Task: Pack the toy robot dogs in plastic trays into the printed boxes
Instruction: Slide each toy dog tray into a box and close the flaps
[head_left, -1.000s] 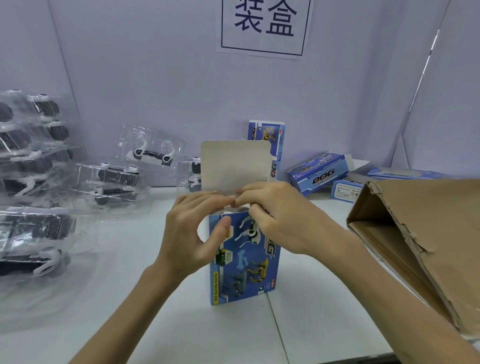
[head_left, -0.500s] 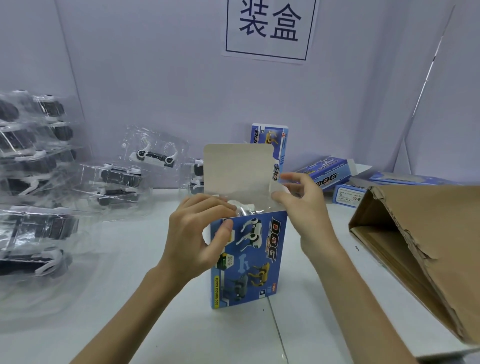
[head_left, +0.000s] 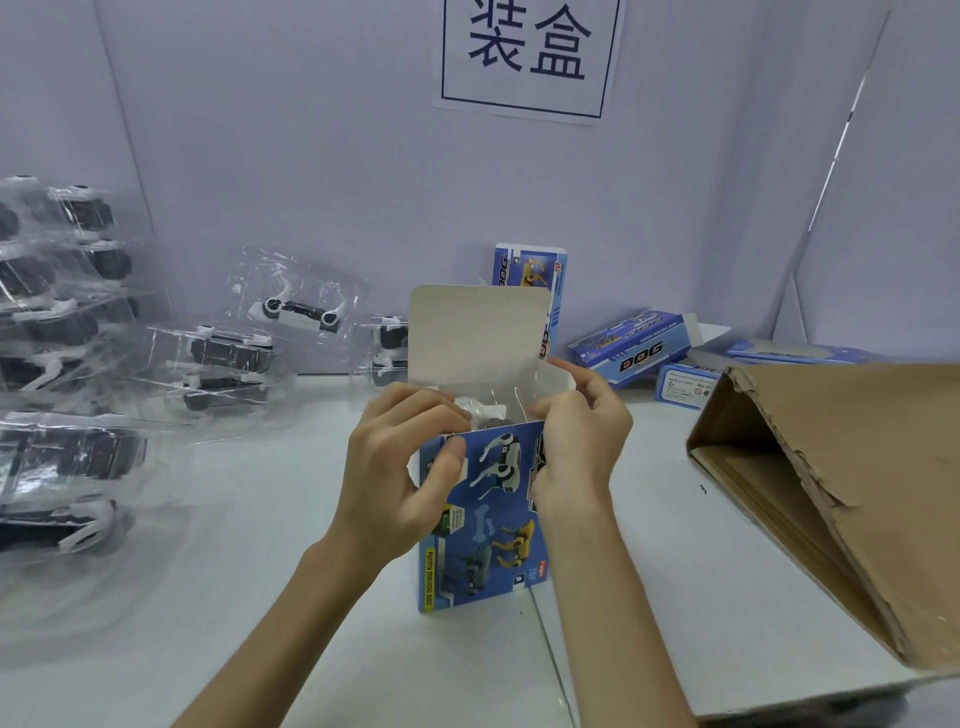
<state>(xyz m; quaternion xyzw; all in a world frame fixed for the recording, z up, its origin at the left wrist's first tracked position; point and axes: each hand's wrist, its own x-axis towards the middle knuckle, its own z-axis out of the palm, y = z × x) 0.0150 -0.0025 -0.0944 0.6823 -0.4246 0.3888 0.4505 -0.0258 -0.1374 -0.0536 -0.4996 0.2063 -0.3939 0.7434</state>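
Note:
A blue printed box (head_left: 483, 540) stands upright on the white table in front of me, its top lid flap (head_left: 475, 335) raised. A clear plastic tray with a toy robot dog (head_left: 488, 413) shows inside the open top. My left hand (head_left: 400, 467) grips the box's upper left corner, thumb on the front face, fingers over the top edge. My right hand (head_left: 579, 441) holds the upper right corner, fingers curled on the right side flap.
Several clear trays with toy dogs (head_left: 228, 358) lie stacked at the left and back left. More printed boxes (head_left: 631, 348) stand and lie at the back right. A large open brown carton (head_left: 852, 493) lies on its side at the right.
My right hand moved off the top centre to the box's right corner and now folds the side flap inward. The left hand kept its grip. The camera view rose slightly.

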